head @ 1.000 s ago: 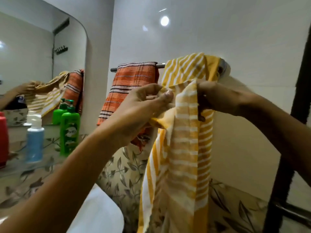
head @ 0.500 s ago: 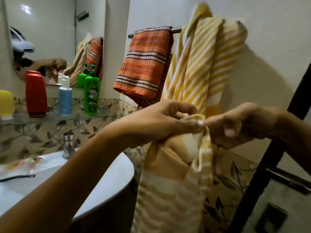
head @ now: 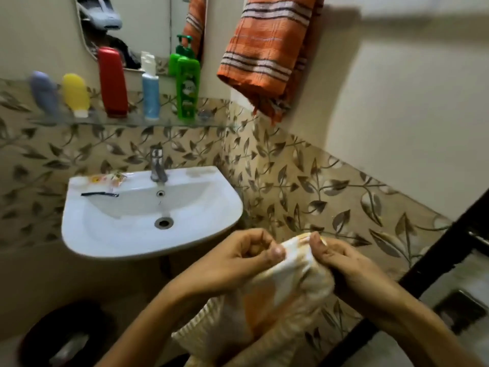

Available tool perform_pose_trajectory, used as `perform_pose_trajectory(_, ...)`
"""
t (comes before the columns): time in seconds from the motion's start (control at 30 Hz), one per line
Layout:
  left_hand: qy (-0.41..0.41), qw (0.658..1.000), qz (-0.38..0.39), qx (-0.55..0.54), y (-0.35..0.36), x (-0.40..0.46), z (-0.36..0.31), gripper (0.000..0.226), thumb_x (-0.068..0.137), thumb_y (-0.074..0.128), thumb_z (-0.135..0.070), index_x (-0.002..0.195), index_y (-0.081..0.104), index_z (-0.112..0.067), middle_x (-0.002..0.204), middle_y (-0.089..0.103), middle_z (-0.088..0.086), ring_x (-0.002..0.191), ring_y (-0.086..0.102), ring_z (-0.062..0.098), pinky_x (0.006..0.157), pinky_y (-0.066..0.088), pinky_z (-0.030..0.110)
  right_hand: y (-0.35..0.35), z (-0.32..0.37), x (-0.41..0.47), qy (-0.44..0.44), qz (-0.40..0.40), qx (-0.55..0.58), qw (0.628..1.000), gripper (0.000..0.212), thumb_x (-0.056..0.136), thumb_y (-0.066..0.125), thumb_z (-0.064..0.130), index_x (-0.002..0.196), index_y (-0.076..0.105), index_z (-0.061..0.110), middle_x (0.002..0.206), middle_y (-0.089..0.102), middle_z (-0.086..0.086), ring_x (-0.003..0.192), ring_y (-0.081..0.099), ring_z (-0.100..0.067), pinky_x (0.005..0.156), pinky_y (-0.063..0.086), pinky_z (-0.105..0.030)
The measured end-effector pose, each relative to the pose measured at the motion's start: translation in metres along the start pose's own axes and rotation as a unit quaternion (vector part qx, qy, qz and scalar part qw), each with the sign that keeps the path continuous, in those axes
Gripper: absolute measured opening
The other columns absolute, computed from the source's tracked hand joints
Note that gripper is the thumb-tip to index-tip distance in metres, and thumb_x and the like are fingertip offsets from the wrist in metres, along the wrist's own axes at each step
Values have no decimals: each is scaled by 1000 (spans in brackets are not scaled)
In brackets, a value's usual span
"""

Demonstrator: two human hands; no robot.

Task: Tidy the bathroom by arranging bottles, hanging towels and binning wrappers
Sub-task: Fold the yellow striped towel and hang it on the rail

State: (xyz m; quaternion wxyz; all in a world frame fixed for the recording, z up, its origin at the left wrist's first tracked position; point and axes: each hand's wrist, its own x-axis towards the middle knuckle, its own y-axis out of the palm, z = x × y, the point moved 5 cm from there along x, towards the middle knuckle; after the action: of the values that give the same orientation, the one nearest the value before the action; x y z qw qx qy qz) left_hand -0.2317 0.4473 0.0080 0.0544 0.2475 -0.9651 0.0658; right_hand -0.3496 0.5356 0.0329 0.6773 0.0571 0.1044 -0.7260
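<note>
Both hands low and close together, pinching the bunched edge of the yellow striped towel [head: 280, 292]: left hand [head: 238, 263] clamping the fabric between thumb and fingers, right hand [head: 341, 260] gripping the same edge just beside it. Rest of the cloth sagging beneath the wrists and out of the bottom of the view. Probably a hunt for a hem or corner, so the cloth can be spread flat instead of hanging in a clump.

Up beyond the hands, the orange striped towel [head: 267, 56] draped high on the wall, its rail out of view. Further left and above, a glass shelf [head: 127, 122] carrying an upright row: purple bottle [head: 45, 94], yellow bottle [head: 75, 94], red bottle [head: 112, 80], blue bottle [head: 150, 94], green pump bottle [head: 188, 88]. Lined up tidily, so that part looks settled.

Ahead and left of the left hand, the sink [head: 111, 239], with a wrapper [head: 108, 178] and a thin dark strip [head: 100, 194] on its back rim. Below left, a dark round bin [head: 68, 337], likely the wrapper's destination.
</note>
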Motion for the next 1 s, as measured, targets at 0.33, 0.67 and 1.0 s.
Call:
perform_pose_trajectory(0.33, -51, 986, -154, 30, -16, -82, 90, 51, 80, 62, -53, 78, 60, -2, 72, 51, 11, 68, 43, 20, 61, 33, 32, -16, -44, 30, -82, 22, 26, 996, 53, 43, 82, 63, 72, 69, 20, 68, 59, -2, 60, 58, -12, 50, 48, -18)
perform_pose_trajectory(0.67, -10, 992, -116, 52, 5, -61, 81, 21, 93, 45, -6, 90, 65, -11, 75, 66, -18, 78, 58, -6, 72, 43, 10, 62, -113, 73, -114, 204, -173, 957, 75, 69, 42, 83, 123, 52, 33, 126, 53, 6, 117, 53, -6, 93, 46, -18)
perform_pose_trajectory(1.0, -171, 983, -32, 57, 16, -94, 156, 61, 91, 57, -18, 143, 26, -24, 140, 40, -12, 126, 43, 0, 102, 38, 19, 37, -136, 105, -93, 260, -252, 927, 22, 91, 57, 26, 79, 71, 14, 68, 65, 7, 62, 55, 3, 57, 41, -10)
